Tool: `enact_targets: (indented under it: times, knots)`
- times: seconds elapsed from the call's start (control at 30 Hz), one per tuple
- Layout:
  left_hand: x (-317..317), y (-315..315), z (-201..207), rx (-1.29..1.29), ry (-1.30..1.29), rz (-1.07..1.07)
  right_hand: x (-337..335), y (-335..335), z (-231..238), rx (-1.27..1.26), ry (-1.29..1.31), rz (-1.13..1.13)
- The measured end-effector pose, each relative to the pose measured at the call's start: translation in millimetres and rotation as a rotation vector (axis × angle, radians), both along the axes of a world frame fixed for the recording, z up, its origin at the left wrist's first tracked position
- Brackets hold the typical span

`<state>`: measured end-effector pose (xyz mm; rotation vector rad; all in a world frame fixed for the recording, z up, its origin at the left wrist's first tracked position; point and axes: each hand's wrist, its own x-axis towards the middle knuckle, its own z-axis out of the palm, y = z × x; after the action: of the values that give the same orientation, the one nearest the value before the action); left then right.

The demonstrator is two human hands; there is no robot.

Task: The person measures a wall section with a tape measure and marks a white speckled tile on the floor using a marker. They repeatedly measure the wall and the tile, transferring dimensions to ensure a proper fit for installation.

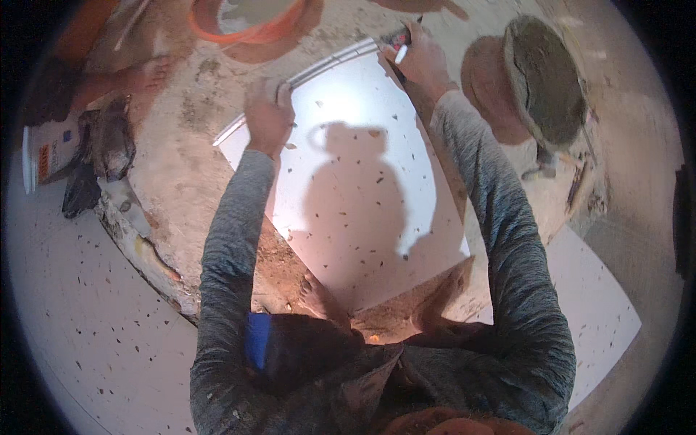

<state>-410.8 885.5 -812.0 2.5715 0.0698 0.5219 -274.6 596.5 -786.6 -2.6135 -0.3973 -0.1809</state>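
A large white speckled tile (348, 239) lies before me, with the shadow of my head and body across it. A slim light-coloured striped strip (335, 61) runs along its far edge. At the left part of that edge, my left hand (270, 116) is closed, its fingers curled over the strip. My right hand (425, 64) is closed at the tile's far right corner around a small red and dark tool with a white end (400, 51). Its kind is not clear, being partly hidden by the fingers. My bare feet (319, 299) stand by the tile's near end.
A mortar-filled tub (549, 83) is at the far right, with a trowel (540, 171) near it. An orange-rimmed bucket (250, 35) stands at the far side. At left are another person's bare foot (148, 72), a white bucket (54, 152) and dark plastic (112, 141). Speckled tiles (94, 312) cover the left floor.
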Motion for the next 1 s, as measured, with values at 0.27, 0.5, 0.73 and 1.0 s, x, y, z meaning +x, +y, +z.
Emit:
enact_targets:
  times: [0.27,0.5,0.73,1.0]
  knots:
    - [-101,-80,66,-0.203,0.183,-0.28,-118,-120,86,-0.172,-0.048,0.07]
    - [-209,-171,70,-0.37,0.755,-0.623,-251,-226,108,-0.306,0.317,0.031]
    - [-248,-195,101,-0.059,1.07,-0.798,-338,-252,72,-0.186,0.45,-0.024]
    - [-305,-248,16,-0.12,0.972,-0.875,-380,-277,36,-0.278,0.458,-0.063]
